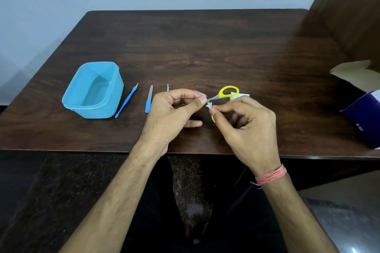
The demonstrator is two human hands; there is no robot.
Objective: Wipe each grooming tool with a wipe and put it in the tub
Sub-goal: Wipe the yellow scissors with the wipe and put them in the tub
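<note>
My left hand (174, 109) pinches the metal blade end of the yellow-handled scissors (228, 91), and a grey tip sticks out above the thumb. My right hand (244, 127) pinches a small white wad of wipe (209, 106) against the metal just right of the left thumb. One yellow loop shows above my right hand, the other is mostly hidden under it. The blue tub (92, 90) stands open at the left. Between the tub and my hands lie a blue cuticle pusher (126, 100), a blue-handled nail file (149, 98) and a small metal tool (168, 87), partly hidden.
A white packet (239, 95) lies behind the scissors. A dark blue box (364, 117) and a brown cardboard flap (355, 74) sit at the table's right edge. The dark wooden table (195, 47) ends just under my wrists; a wall runs behind it.
</note>
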